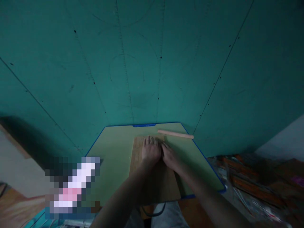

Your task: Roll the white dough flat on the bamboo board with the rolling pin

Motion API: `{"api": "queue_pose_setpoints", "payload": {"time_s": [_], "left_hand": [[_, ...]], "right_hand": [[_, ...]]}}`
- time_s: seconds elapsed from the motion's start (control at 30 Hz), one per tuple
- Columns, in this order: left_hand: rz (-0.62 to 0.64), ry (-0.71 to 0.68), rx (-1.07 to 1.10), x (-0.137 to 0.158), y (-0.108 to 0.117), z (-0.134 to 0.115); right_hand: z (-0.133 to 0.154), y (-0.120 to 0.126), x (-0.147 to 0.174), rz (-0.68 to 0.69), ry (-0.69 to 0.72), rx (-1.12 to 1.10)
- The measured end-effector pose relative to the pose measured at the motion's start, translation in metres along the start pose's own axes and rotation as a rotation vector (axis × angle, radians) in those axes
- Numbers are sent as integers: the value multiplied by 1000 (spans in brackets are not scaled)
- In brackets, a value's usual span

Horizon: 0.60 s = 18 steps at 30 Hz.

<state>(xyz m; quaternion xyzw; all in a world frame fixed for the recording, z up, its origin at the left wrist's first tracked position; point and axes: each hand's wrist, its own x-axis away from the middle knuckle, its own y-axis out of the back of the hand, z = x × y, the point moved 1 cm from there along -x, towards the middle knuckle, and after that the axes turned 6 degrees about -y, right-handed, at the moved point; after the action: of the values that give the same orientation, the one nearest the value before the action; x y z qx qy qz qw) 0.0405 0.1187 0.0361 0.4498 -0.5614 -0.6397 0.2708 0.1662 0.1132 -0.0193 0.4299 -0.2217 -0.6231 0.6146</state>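
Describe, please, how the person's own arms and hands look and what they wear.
The left arm and right arm are bare where they show, without sleeves. The left hand and right hand wear no gloves. No watch shows. It is too dim to tell about rings or small markings.

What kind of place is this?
Maybe a room that's still being built or fixed up. The green wall looks like bare panels, with straight seams and dark dots, and a messy jumble sits beside the small table.
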Motion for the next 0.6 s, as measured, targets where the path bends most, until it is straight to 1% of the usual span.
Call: {"api": "queue_pose_setpoints", "payload": {"time_s": [0.07, 0.13, 0.2, 0.27, 0.33, 0.4, 0.47, 0.53, 0.6], "left_hand": [[-4, 26, -9, -11, -4, 13], [4, 41, -9, -19, -6, 28], [16, 40, -2, -22, -6, 42], [22, 17, 8, -17, -5, 54], [19, -20, 21, -4, -2, 60], [7, -47, 34, 15, 1, 59], [-13, -53, 40, 36, 6, 50], [-33, -57, 42, 57, 13, 35], [-41, -66, 44, 71, 19, 18]], "right_hand": [[0, 1, 0, -7, 20, 21], [1, 6, 1, -11, 12, 65], [4, 13, 2, -2, 17, 99], [9, 19, 2, 8, 31, 110], [12, 21, 1, 5, 16, 116], [15, 20, 0, -11, -18, 127], [16, 16, -2, -27, -46, 136], [16, 12, -4, -30, -62, 140], [15, 9, -6, -27, -78, 144]]}}
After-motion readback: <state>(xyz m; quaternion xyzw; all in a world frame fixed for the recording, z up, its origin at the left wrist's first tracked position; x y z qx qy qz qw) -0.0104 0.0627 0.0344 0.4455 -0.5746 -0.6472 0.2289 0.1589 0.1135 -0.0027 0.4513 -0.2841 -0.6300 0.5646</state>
